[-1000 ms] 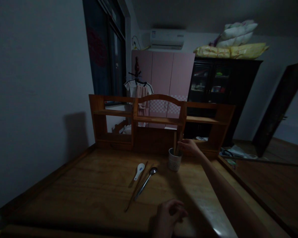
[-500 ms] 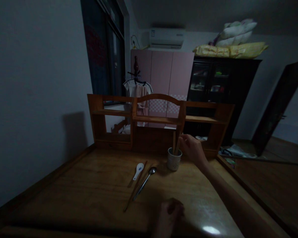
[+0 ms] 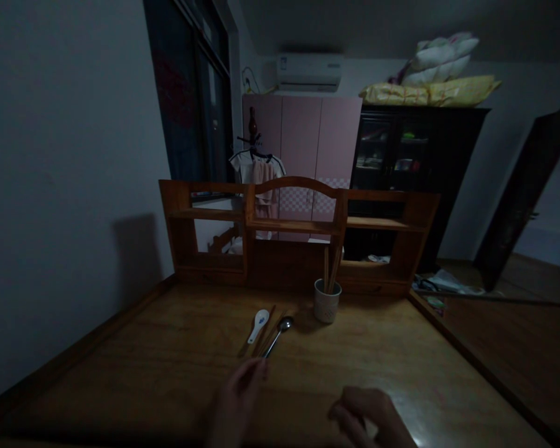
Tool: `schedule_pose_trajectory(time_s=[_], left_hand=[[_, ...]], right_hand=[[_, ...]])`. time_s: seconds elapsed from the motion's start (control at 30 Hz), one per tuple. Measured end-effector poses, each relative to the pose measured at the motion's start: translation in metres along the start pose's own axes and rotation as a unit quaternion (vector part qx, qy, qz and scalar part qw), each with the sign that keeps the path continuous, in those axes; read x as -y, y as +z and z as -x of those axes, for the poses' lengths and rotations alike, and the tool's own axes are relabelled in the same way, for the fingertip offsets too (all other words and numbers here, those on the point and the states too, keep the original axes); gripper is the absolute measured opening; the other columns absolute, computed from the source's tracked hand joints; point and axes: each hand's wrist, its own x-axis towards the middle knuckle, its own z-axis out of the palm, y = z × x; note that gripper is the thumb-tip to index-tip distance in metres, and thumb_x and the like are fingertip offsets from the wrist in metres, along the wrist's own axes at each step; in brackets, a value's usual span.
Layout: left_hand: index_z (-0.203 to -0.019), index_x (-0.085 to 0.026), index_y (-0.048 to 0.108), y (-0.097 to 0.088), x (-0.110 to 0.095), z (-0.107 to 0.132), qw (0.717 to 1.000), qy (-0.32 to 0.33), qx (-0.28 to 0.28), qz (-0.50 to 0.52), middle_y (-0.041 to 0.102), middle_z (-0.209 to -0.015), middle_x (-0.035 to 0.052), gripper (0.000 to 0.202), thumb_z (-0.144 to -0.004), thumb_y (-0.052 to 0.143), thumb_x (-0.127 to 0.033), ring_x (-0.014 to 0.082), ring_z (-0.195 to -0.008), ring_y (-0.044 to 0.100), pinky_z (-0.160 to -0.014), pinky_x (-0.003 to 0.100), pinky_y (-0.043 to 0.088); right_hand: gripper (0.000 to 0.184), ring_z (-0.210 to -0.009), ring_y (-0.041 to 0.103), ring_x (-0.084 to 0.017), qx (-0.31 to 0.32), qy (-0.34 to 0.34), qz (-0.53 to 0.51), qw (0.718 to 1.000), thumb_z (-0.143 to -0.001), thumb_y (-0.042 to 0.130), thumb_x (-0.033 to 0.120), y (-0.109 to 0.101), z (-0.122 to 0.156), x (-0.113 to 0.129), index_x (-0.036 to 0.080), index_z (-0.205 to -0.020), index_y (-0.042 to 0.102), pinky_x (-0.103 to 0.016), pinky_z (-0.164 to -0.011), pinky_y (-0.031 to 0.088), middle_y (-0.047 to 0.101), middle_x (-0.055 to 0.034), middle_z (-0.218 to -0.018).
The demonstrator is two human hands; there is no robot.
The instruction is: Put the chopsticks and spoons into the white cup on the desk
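Note:
My left hand point(image 3: 240, 398) is low in the centre, its fingers pinched together at the handle end of a long metal spoon point(image 3: 285, 323). The spoon lies slanted on the table, bowl pointing away. Thin chopsticks point(image 3: 271, 330) lie alongside it, their near ends partly hidden by that hand. Just left of them rests a white soup spoon point(image 3: 260, 320) with a blue mark. My right hand point(image 3: 371, 414) hovers over the table's near side, fingers curled in, holding nothing visible. Farther back, a pale holder cup point(image 3: 326, 306) stands upright with several chopsticks point(image 3: 332, 270) leaning in it.
The wooden table point(image 3: 168, 348) has raised edges and a wooden shelf unit point(image 3: 295, 225) along its back. A wall point(image 3: 74, 186) borders its left side. Behind are a pink wardrobe point(image 3: 301, 130), a dark cabinet point(image 3: 448, 162) and clothes on a stand point(image 3: 261, 174).
My right hand has left the chopsticks in the cup and come back toward the near side. My left hand has moved left and forward to the metal spoon's handle.

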Motion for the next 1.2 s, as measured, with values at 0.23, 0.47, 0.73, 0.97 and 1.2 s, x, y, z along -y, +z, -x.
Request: schedule_pose_trajectory(time_s=[0.23,0.47,0.73,0.97,1.2], left_hand=[[-0.087,-0.016,0.064,-0.074,0.054,-0.023,0.970,-0.003,-0.019,-0.244,0.068,-0.076,0.0036,0.042,-0.067,0.066,-0.054,0.0210,-0.071,0.063,-0.068,0.029,0.050],[-0.080,-0.017,0.058,-0.056,0.048,-0.021,0.914,0.030,0.046,-0.402,0.063,-0.079,0.0032,0.018,-0.077,0.055,-0.034,0.0179,-0.073,0.059,-0.068,0.026,0.042],[-0.081,-0.019,0.058,-0.060,0.047,-0.035,0.858,-0.039,0.060,-0.508,0.064,-0.081,0.0019,0.007,-0.079,0.051,-0.021,0.0163,-0.076,0.059,-0.068,0.024,0.036],[-0.091,-0.018,0.059,-0.055,0.036,-0.028,0.840,-0.013,0.069,-0.538,0.066,-0.093,0.0068,0.020,-0.088,0.042,-0.027,0.0205,-0.088,0.061,-0.074,0.028,0.037],[-0.106,-0.018,0.059,-0.058,0.036,-0.029,0.830,-0.019,0.078,-0.552,0.068,-0.105,0.0090,0.028,-0.089,0.038,-0.026,0.0222,-0.098,0.062,-0.083,0.031,0.041]], right_hand=[[0.049,-0.044,0.050,-0.016,-0.173,0.441,-0.285,0.833,-0.083,0.047,0.063,-0.032,0.044,-0.074,0.019,-0.071,0.067,-0.025,-0.039,0.038,0.051,-0.0005,-0.052],[0.046,-0.042,0.040,-0.009,-0.233,0.466,-0.333,0.786,-0.076,0.060,0.059,-0.037,0.055,-0.089,0.014,-0.072,0.067,-0.019,-0.037,0.030,0.049,0.0009,-0.053],[0.041,-0.043,0.040,-0.009,-0.239,0.480,-0.356,0.765,-0.078,0.059,0.057,-0.035,0.055,-0.091,0.017,-0.071,0.067,-0.019,-0.039,0.031,0.050,0.0021,-0.054],[0.041,-0.044,0.039,-0.009,-0.231,0.466,-0.351,0.779,-0.079,0.059,0.056,-0.036,0.056,-0.090,0.016,-0.073,0.067,-0.019,-0.039,0.028,0.050,0.0019,-0.054],[0.045,-0.041,0.039,-0.008,-0.228,0.483,-0.347,0.771,-0.078,0.058,0.059,-0.034,0.054,-0.091,0.015,-0.073,0.067,-0.019,-0.038,0.027,0.050,0.0024,-0.052]])
